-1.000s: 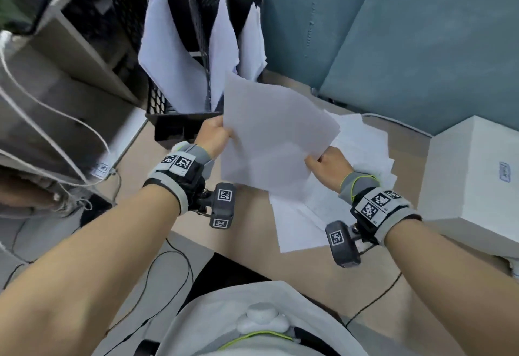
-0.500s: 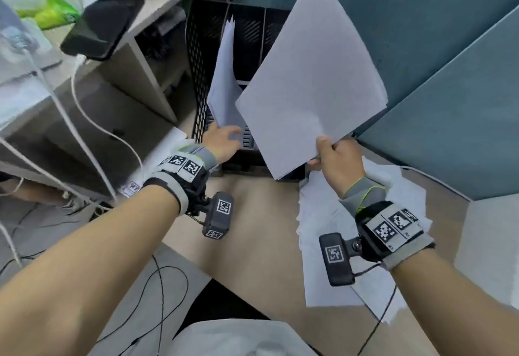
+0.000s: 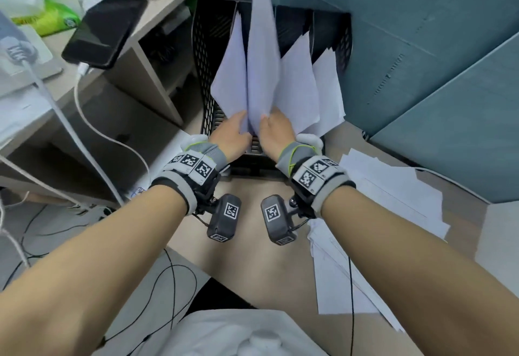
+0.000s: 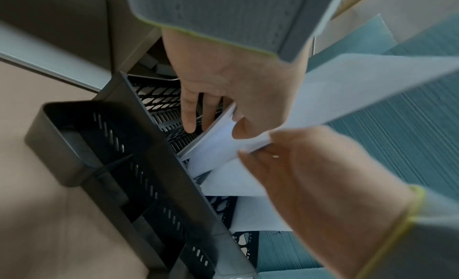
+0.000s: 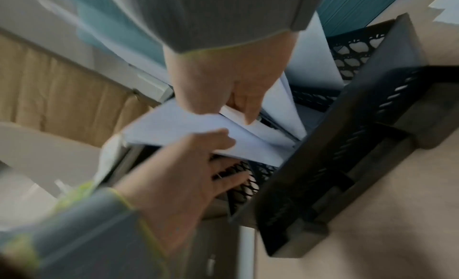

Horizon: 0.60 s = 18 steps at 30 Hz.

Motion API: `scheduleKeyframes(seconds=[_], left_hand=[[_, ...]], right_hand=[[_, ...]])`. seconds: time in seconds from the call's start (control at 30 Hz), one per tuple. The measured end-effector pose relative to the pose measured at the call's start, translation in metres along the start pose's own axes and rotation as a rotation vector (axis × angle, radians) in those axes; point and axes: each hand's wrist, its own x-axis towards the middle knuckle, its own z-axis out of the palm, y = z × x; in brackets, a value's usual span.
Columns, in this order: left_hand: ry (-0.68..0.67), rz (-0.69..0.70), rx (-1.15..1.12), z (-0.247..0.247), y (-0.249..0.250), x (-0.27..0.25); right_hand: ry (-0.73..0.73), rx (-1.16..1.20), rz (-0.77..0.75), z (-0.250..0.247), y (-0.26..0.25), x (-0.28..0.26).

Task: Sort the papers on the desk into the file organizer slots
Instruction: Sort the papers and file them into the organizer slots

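Tan desk (image 3: 252,265), smooth top; loose pile of white papers (image 3: 393,192) spread along its right edge. Black perforated-mesh file organizer (image 3: 205,55) at back edge, flat white sheets standing in its slots. Held sheet (image 3: 262,55), up in the air w/ right hand only 0.5 s ago, now upright in a left slot. Left hand (image 3: 231,133) & right hand (image 3: 276,130) pinch its lower edge, side by side.

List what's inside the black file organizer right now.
The file organizer holds upright white sheets in several slots; the right hand is feeding another sheet in while the left hand steadies papers. Slot bottoms are hidden by paper.
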Motion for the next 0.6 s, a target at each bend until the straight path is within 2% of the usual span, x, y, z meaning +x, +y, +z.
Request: scheduleKeyframes(seconds=[0.1,0.2,0.33,0.43,0.53,0.6], left_hand=[[0.004,-0.013,0.090,0.002,-0.003,-0.005],[-0.012,-0.039,0.255,0.004,-0.017,-0.011],[-0.088,-0.017,0.368,0.012,-0.021,-0.022],[0.020,0.091,0.278,0.031,-0.004,-0.027],[0.167,0.283,0.100,0.053,0.022,-0.030],[0.185,0.382,0.022,0.068,0.037,-0.031]], right_hand=[[-0.289,-0.164,-0.018,0.020,0.023,-0.002],[-0.396,-0.187,-0.024,0.022,0.047,-0.013],[-0.261,-0.025,-0.089,0.007,0.064,-0.038],[-0.119,0.042,-0.148,-0.015,0.079,-0.061],[0.143,0.133,-0.159,-0.037,0.105,-0.088],[0.244,0.143,-0.126,-0.046,0.125,-0.104]])
